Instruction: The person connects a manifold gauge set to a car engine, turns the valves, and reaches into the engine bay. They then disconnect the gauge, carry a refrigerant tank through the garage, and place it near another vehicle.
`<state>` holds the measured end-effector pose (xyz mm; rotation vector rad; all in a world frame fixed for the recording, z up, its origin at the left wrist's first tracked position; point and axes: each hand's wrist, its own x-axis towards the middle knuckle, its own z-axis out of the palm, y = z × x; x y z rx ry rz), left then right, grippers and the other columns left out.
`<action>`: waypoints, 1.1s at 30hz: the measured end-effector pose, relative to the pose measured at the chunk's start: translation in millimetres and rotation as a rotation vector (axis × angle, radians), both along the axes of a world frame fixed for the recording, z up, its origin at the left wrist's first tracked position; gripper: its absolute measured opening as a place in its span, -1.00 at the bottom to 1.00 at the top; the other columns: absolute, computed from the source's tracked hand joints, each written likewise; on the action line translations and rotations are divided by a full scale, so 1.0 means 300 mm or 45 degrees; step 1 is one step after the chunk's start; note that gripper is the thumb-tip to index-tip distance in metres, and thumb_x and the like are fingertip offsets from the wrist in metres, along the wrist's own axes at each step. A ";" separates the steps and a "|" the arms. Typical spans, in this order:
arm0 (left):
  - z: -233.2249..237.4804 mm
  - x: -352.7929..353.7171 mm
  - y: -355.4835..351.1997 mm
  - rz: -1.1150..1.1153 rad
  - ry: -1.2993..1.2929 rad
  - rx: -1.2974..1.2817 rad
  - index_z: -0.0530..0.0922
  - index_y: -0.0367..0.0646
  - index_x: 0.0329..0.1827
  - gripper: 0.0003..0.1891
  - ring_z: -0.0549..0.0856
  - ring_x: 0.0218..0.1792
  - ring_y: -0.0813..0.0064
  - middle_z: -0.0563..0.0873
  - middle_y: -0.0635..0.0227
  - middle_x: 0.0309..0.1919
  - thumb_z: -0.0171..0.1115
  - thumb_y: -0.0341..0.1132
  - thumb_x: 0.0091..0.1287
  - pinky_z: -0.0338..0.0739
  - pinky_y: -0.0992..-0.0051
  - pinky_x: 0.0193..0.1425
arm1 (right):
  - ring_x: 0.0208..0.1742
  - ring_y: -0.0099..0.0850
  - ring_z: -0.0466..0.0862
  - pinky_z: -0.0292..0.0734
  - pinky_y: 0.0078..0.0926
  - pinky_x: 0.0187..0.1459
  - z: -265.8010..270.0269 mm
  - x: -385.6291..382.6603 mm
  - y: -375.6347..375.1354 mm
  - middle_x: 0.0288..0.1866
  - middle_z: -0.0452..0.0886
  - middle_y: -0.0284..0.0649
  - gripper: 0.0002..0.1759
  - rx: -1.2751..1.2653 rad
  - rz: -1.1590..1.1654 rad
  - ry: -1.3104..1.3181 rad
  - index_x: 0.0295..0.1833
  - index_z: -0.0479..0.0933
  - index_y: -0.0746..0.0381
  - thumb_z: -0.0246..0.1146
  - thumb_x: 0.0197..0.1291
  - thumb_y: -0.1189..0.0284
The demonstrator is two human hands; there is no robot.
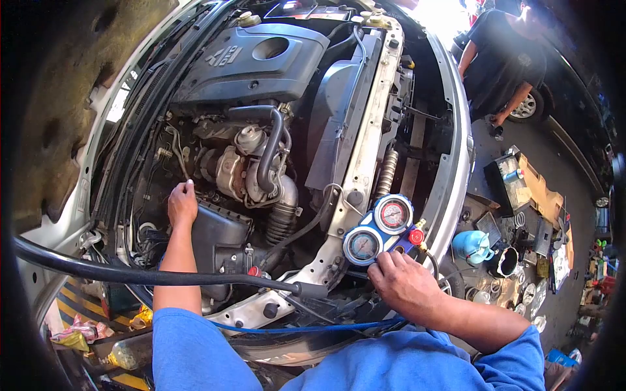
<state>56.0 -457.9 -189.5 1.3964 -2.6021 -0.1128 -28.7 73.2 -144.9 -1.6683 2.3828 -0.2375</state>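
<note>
Inside the engine bay, my left hand [182, 203] is closed, with its thumb and fingertips at the lower end of a thin metal pipe [178, 153]. The fingers' far side is hidden. My right hand [405, 281] curls round the lower edge of a manifold gauge set, which rests on the front crossmember. Two round dials show on it: a red-marked gauge [393, 214] and a blue-rimmed gauge [362, 246]. A red knob [415, 236] sticks out at its right side. Between my hands lie the turbocharger [231, 173] and a ribbed intake hose [282, 221].
A black prop rod [163, 277] crosses above my left forearm. The plastic engine cover [261, 62] fills the far side, and the raised hood [49, 117] stands left. A blue gas cylinder [472, 246] and scattered parts lie on the floor at right. Another person [505, 62] stands beyond.
</note>
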 end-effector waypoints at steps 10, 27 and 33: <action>-0.009 0.002 -0.015 0.004 -0.015 0.002 0.67 -0.17 0.07 -0.50 0.64 0.15 -0.12 0.70 -0.02 0.12 -0.02 0.07 0.54 0.52 0.03 0.20 | -0.11 -0.25 0.61 0.56 -0.32 -0.06 -0.001 0.006 -0.001 -0.19 0.51 -0.13 -0.74 -0.016 -0.010 0.021 -0.03 0.52 0.31 0.18 0.19 0.44; 0.008 0.002 0.006 -0.009 0.015 0.004 0.67 -0.17 0.00 -0.50 0.65 0.12 -0.13 0.71 -0.03 0.07 -0.03 0.08 0.54 0.52 0.01 0.17 | -0.20 -0.21 0.67 0.65 -0.28 -0.17 0.002 0.017 -0.015 -0.24 0.54 -0.06 -0.83 -0.032 -0.078 0.086 -0.18 0.52 0.35 0.20 0.19 0.46; 0.005 0.002 -0.002 -0.011 0.014 0.016 0.68 -0.17 -0.01 -0.51 0.65 0.12 -0.12 0.72 -0.02 0.06 -0.03 0.08 0.54 0.52 0.02 0.17 | -0.21 -0.22 0.67 0.65 -0.29 -0.18 -0.006 0.017 -0.013 -0.26 0.53 -0.07 -0.83 -0.035 -0.059 0.111 -0.18 0.52 0.34 0.20 0.17 0.46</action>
